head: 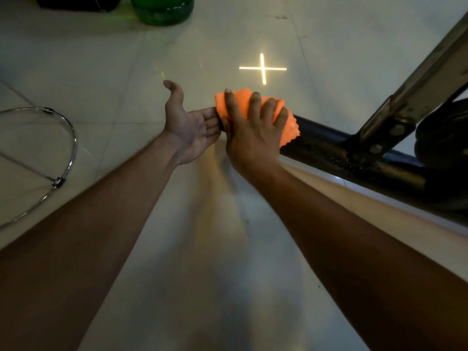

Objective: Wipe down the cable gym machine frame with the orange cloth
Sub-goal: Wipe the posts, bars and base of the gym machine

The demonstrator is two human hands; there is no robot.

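A pale tiled floor [106, 79] fills the view, and a bright cross-shaped light reflection [262, 68] is seen on it at about twelve o'clock. A green translucent bottle [162, 8] is cut off at the upper edge near eleven o'clock, and a curved chrome hoop [67, 138] lies at nine o'clock. The dark frame bar [336, 148] of the cable machine runs low across the floor toward three o'clock, joined by a slanted brace [415, 79] bolted to it. The orange cloth [255, 107] is bunched over the near end of that bar, just above centre. It is pressed down and grasped by the right hand [253, 133], whose fingers are spread and curled over the fabric. The left hand [190, 125] is held palm-up and relaxed just beside it at ten o'clock, its fingertips touching the cloth's edge, thumb raised.
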